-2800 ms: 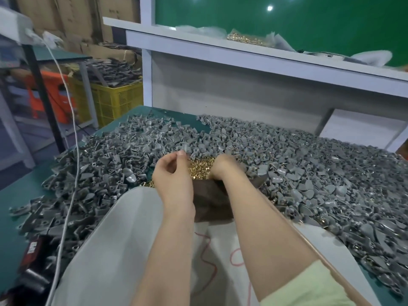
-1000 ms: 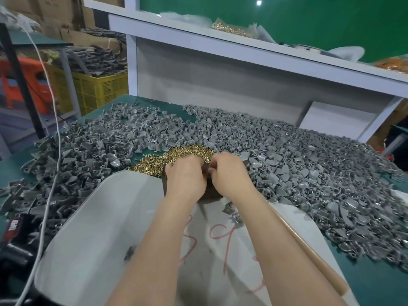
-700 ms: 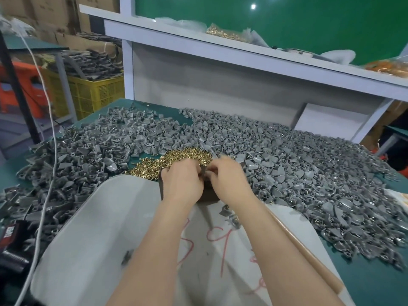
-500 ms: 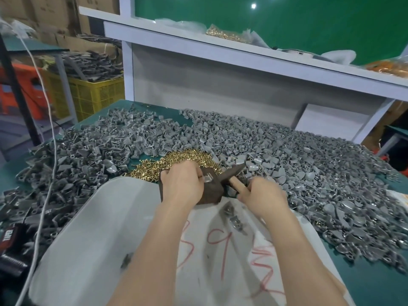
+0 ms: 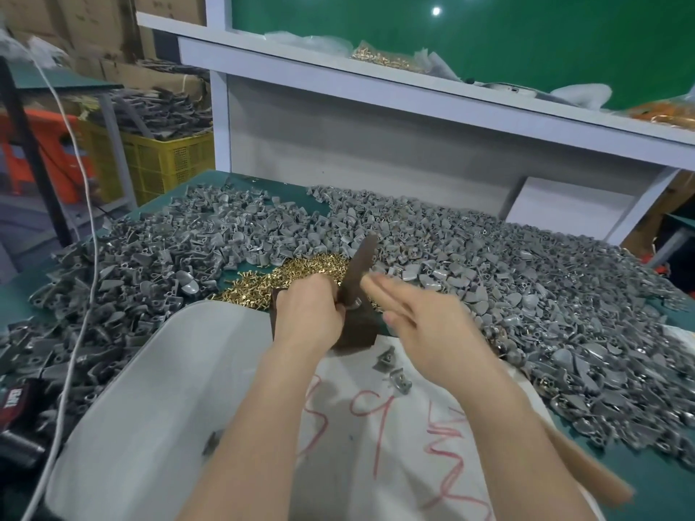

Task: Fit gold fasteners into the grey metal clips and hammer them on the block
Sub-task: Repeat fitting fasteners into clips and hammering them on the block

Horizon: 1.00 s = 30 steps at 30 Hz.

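we are looking down at a white tub sitting at the near edge of a green table, with red marks showing on it. a white cable is hanging down the left side, passing a black tool. a white shelf is running along the back under a green wall. a yellow crate is standing off left, below cardboard boxes.

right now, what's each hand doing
left hand: pinching a grey clip on the block
right hand: gripping the hammer, motion-blurred
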### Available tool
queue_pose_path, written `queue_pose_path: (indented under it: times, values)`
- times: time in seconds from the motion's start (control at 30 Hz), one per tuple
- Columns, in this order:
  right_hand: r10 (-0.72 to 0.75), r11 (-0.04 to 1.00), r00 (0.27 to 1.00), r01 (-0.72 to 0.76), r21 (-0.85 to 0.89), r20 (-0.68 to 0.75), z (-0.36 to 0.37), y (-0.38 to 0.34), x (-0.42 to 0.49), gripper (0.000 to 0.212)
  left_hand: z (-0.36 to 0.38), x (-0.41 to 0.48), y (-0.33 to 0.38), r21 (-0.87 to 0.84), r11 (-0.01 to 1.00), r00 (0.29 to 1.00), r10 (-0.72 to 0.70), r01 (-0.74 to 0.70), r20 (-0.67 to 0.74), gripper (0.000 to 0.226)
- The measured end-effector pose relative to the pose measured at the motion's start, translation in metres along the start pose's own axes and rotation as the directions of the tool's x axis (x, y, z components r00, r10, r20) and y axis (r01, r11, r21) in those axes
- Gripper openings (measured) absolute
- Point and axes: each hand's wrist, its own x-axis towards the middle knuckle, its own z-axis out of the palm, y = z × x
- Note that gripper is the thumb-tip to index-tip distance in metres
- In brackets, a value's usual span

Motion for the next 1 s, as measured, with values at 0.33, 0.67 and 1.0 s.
queue_pose_path:
  times: [0.33,0.67,1.0]
  values:
    - [-0.004,0.998,0.999,0.001,-0.06,-0.036,0.008,0.008,-0.001,0.051,-0.003,-0.002,0.003,-0.033,0.999,1.0,0.002,-0.002,-0.021,0.009]
    - [0.083,0.993,0.997,-0.083,-0.088,-0.003,0.012,0.005,-0.001,0.05,-0.002,-0.002,0.001,0.004,1.0,0.999,0.013,-0.013,-0.03,0.014]
    - [0.121,0.988,0.992,-0.118,-0.098,0.035,0.013,0.011,0.0,0.049,-0.001,0.0,0.001,0.013,1.0,0.999,0.01,-0.009,-0.052,0.011]
